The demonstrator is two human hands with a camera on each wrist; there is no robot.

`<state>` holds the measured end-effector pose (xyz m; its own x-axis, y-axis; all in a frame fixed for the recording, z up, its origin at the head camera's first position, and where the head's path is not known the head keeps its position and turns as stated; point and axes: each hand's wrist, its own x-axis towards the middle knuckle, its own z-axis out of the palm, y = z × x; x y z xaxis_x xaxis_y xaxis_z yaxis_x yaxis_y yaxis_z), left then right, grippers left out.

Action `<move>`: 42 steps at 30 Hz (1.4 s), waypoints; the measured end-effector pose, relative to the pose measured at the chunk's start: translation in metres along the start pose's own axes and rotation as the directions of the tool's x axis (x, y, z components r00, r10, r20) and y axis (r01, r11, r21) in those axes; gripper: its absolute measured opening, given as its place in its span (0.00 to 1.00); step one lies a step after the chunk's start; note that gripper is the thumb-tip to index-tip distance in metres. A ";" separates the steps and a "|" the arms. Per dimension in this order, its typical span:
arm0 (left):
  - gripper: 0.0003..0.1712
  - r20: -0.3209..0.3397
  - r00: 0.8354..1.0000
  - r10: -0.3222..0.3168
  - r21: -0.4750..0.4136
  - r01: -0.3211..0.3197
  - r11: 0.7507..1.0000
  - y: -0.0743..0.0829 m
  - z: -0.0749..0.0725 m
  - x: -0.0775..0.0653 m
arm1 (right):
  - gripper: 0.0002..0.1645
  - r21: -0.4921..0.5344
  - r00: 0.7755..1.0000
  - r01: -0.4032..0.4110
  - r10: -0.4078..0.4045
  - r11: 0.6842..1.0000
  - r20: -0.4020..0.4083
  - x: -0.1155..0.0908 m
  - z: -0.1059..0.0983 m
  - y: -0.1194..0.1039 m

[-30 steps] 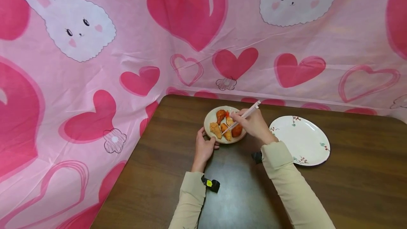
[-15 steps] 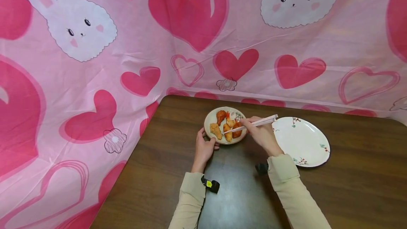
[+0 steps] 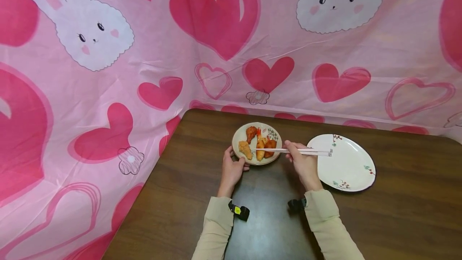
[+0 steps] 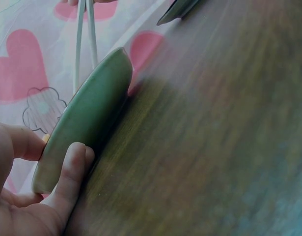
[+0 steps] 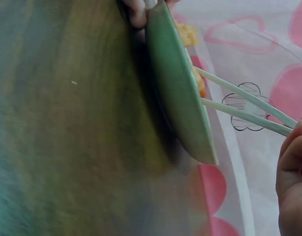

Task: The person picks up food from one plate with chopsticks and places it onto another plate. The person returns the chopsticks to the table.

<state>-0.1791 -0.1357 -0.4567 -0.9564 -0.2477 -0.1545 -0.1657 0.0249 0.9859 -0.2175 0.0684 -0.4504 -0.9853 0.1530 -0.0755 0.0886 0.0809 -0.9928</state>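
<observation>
"Where does the long golden piece (image 3: 260,156) lie from the right hand (image 3: 304,165)?"
"To its left, on the small plate (image 3: 240,133), long axis running crosswise to the chopsticks (image 3: 279,150) that hand pinches."
"Do the tips clasp it?"
"I cannot tell; the small plate hides them in the right wrist view, where the chopsticks stand spread."
"Which hand is nearer?"
"The left hand (image 3: 232,169), gripping the small plate's near-left rim."

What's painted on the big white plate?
Little red and green sprigs on the big plate; best seen in the head view.
</observation>
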 end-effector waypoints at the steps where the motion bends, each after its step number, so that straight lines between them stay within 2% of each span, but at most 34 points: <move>1: 0.36 0.002 1.000 -0.003 -0.001 0.003 1.000 -0.003 0.000 0.002 | 0.26 0.011 1.000 -0.004 0.004 1.000 -0.006 -0.001 0.000 0.001; 6: 0.38 0.005 1.000 -0.009 -0.020 0.009 1.000 -0.026 0.001 0.018 | 0.22 0.078 0.999 -0.024 0.027 0.997 -0.042 -0.004 0.001 0.007; 9: 0.38 -0.003 1.000 -0.009 -0.028 0.008 1.000 -0.035 0.002 0.023 | 0.18 0.165 0.997 -0.037 0.048 0.986 -0.066 -0.006 0.003 0.009; 14: 0.37 -0.021 1.000 -0.010 -0.025 0.010 1.000 -0.038 0.003 0.025 | 0.07 0.285 0.994 -0.037 0.064 0.958 -0.087 -0.007 0.005 0.014; 19: 0.37 -0.038 0.999 -0.015 -0.016 0.014 1.000 -0.038 0.004 0.024 | 0.08 0.331 0.994 -0.020 0.055 0.943 -0.098 -0.007 0.007 0.017; 31: 0.36 -0.059 0.998 -0.004 -0.004 0.004 1.000 -0.037 0.005 0.023 | 0.11 0.345 0.992 0.012 0.031 0.939 -0.119 -0.007 0.009 0.020; 42: 0.36 -0.071 0.997 -0.022 0.001 0.023 1.000 -0.037 0.007 0.023 | 0.10 0.303 0.989 0.026 0.019 0.953 -0.144 -0.008 0.011 0.023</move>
<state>-0.1968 -0.1361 -0.4967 -0.9331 -0.3159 -0.1717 -0.1875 0.0203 0.9820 -0.2087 0.0584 -0.4739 -0.9523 0.2945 -0.0800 0.0147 -0.2177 -0.9759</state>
